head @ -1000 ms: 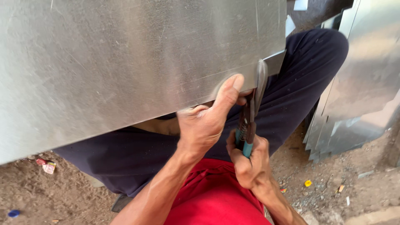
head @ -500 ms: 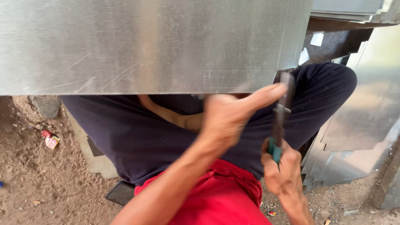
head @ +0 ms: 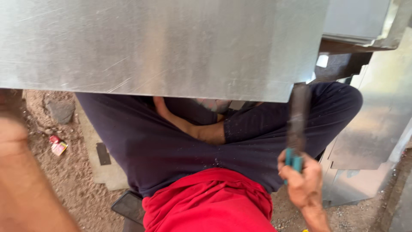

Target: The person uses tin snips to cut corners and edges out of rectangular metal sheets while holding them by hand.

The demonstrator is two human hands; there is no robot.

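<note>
A large galvanized metal sheet [head: 150, 47] lies across my crossed legs in dark trousers and fills the top of the view. My right hand [head: 302, 182] grips the teal handles of metal snips [head: 297, 129], whose dark blades point up at the sheet's lower right corner. At the lower left, my left forearm [head: 30, 180] is a blur that rises toward the sheet's left edge. The left hand itself is lost in the blur at that edge, so what it holds does not show.
More bent sheet-metal pieces [head: 373, 124] stand at the right, close to my knee. The ground is bare dirt with a stone [head: 60, 109] and a small red wrapper [head: 58, 147] at the left. A flat tan board [head: 101, 169] lies under my legs.
My left hand has left the sheet's lower edge near the snips and swung out to the far left. The right hand with the snips has dropped slightly to the right.
</note>
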